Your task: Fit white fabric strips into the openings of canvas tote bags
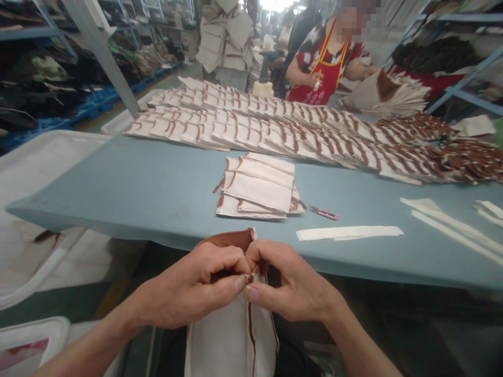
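Note:
A cream fabric piece with brown trim [220, 340], which looks like a sewn bag, hangs in front of me below the table edge. A brown strip runs down its front, and brown lining shows at its top. My left hand [196, 285] pinches the upper edge between thumb and bent fingers. Against it, my right hand [288, 280] pinches the same edge, the two thumbs nearly touching over the seam. Just beyond lies a small stack of similar cream pieces [259, 191] on the table. The hands partly hide the fabric's top.
Long overlapping rows of cream and brown pieces [243, 131] cover the far side of the blue-green table [157, 183]. Pink-handled thread snips [324, 212] and a cream strip [349, 232] lie to the right. A person in a red apron [318, 78] stands across, holding fabric.

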### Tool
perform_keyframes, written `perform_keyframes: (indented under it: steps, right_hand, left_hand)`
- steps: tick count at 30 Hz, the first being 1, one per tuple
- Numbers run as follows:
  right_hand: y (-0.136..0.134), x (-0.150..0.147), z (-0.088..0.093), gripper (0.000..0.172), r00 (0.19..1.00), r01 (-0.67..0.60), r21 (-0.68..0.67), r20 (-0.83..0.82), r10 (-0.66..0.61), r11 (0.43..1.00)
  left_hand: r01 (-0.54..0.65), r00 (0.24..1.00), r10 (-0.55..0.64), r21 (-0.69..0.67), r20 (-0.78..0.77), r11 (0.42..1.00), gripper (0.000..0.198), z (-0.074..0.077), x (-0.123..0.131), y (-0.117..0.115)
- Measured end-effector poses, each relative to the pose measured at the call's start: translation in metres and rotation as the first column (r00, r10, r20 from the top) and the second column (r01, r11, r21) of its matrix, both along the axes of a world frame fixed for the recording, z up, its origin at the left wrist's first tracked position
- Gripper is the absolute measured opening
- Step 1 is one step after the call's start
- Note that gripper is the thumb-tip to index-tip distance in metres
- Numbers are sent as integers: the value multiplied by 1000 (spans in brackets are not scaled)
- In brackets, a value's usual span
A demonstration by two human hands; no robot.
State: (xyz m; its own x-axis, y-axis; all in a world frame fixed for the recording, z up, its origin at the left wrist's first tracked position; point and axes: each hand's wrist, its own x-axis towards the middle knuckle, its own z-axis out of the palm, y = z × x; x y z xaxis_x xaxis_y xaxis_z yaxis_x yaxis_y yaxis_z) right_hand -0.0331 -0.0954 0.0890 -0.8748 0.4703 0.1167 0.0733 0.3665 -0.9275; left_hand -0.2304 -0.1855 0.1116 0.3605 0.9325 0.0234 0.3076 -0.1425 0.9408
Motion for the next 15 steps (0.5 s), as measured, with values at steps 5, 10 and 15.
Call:
perform_keyframes:
  steps: [5,10,15]
  right_hand:
    - [4,1,-9,22,997,-73,-203,-52,63,976]
    - [6,-3,-14,26,996,-82,-236,-46,73,968]
    - [5,-6,-18,42,989,-118,-260,-114,91,958]
  left_hand:
    - [106,992,-106,-7,-65,994,25,0,-15,2]
    - [35,997,-32,30,-73,999,25,-6,-10,1]
    - [-53,998,50,85,39,995,21,-8,5,-3]
